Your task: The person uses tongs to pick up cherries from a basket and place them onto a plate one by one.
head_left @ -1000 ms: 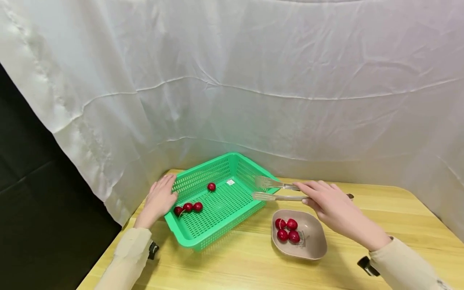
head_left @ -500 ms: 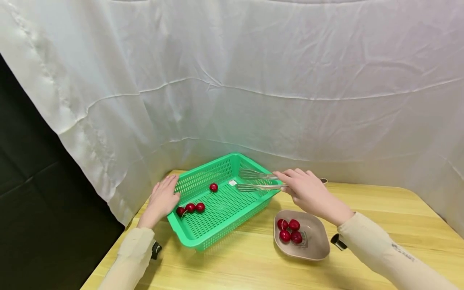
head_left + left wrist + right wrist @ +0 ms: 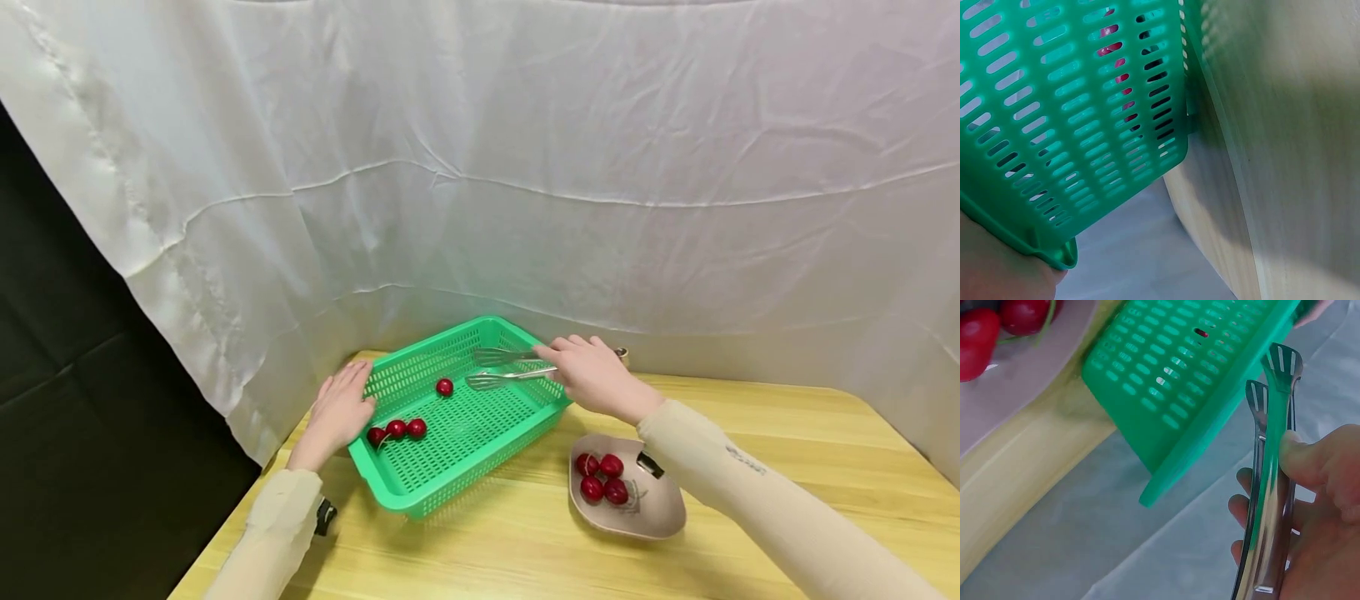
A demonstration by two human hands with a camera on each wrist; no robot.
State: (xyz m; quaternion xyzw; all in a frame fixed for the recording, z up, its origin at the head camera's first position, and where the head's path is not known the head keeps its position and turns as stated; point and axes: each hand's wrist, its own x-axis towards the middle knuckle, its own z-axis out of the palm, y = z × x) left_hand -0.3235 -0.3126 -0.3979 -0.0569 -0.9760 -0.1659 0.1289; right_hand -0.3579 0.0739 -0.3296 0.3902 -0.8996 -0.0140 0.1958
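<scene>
My left hand (image 3: 342,412) holds the left end of a green plastic basket (image 3: 480,462) by its rim. Its fingertips are partly hidden there. Inside the basket, several dark red cherries lie on the perforated floor: a lone cherry (image 3: 445,387) near the middle, and a row with the cherry (image 3: 396,429) by the left end. My right hand (image 3: 596,375) grips metal tongs (image 3: 517,377) over the basket's right end. The tongs' slotted tips are apart, with nothing between them, pointing left toward the lone cherry. In the right wrist view, thumb and fingers wrap the tongs (image 3: 1269,506).
A pinkish-beige bowl (image 3: 656,508) with several cherries (image 3: 603,479) sits in front of the basket's right end, below my right forearm. Both rest on a light wooden table (image 3: 510,558). A white curtain (image 3: 562,250) hangs behind; black cloth (image 3: 90,417) is at the left.
My right hand has moved left with the tongs, from above the bowl's far side to over the basket. My left hand stays on the rim. The cherries keep their places.
</scene>
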